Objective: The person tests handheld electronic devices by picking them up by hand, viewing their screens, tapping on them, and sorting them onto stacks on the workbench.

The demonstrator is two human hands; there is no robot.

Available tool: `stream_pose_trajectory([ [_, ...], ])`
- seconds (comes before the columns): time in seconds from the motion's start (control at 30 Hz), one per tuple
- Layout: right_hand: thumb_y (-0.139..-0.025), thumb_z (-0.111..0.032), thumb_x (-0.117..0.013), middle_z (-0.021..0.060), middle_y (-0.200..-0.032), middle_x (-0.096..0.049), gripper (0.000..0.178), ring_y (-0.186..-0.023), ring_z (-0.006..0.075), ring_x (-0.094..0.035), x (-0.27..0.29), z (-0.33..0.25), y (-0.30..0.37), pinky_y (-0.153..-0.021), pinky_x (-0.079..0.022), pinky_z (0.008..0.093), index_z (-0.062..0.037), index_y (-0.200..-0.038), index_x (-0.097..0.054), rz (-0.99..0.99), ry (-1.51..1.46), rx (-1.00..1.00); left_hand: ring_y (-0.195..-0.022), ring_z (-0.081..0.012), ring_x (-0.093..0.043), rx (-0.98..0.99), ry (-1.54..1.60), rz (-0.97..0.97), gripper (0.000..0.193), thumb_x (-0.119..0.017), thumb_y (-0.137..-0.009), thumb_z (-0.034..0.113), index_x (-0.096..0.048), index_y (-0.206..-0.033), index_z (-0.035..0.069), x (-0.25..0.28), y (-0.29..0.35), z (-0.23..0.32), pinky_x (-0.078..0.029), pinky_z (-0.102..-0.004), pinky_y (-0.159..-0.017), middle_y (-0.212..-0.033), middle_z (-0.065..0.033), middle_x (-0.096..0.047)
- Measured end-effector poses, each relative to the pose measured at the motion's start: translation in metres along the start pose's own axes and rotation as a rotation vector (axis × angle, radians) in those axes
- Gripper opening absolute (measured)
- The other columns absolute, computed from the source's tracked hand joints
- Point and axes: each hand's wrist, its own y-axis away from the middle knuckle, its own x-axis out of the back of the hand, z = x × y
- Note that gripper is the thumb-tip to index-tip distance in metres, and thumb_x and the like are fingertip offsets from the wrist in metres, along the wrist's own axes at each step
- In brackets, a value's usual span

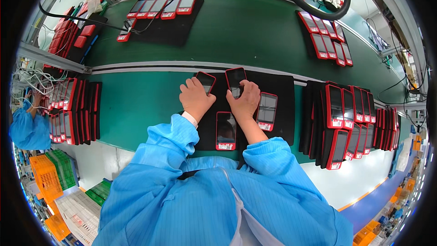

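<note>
My left hand [195, 98] is closed round the lower end of a red-framed handheld device [206, 80] with a dark screen. In my right hand [245, 101] is a second red-framed handheld device [235, 78], thumb on one side and fingers on the other, its top tilted toward the far rail. Both are over a black foam mat [284, 86]. Closer to my body, a third device [226, 130] lies face up between my forearms. Another device [267, 109], with a paler screen, rests just right of my right hand. My palms hide the lower parts of the held devices.
Stacked black mats bearing red devices stand at right [337, 107] and left [68, 105]. Beyond the metal rail [150, 69], a dark green surface [246, 32] carries more devices. A black cable loop [339, 13] hangs above. At far left, a person in blue [29, 125] works.
</note>
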Motion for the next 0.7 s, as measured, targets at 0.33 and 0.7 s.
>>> stream_pose_trajectory([
  [0.33,-0.057,-0.021,-0.071,0.0085,-0.095,-0.045,0.047,-0.090,0.0282,-0.045,-0.0009,0.0007,-0.0020,-0.075,-0.038,0.0384,-0.0136,-0.097,-0.047,0.028,-0.029,0.011,-0.078,-0.0283,-0.050,-0.002,0.002,0.026,0.052,-0.063,-0.056,0.032,-0.046,-0.091,-0.002,0.0012,-0.0028,0.0029,-0.049,-0.0347,-0.053,-0.087,-0.0117,-0.046],
  [0.7,-0.057,-0.022,-0.072,0.0089,-0.097,-0.043,0.049,-0.091,0.0280,-0.044,-0.0014,0.0000,-0.0007,-0.077,-0.037,0.0385,-0.0147,-0.099,-0.047,0.017,-0.038,-0.028,-0.085,-0.0310,-0.049,0.015,0.002,-0.078,0.057,-0.065,-0.057,0.035,-0.043,-0.095,-0.002,0.0058,-0.0033,0.0042,-0.049,-0.0387,-0.060,-0.093,-0.0136,-0.046],
])
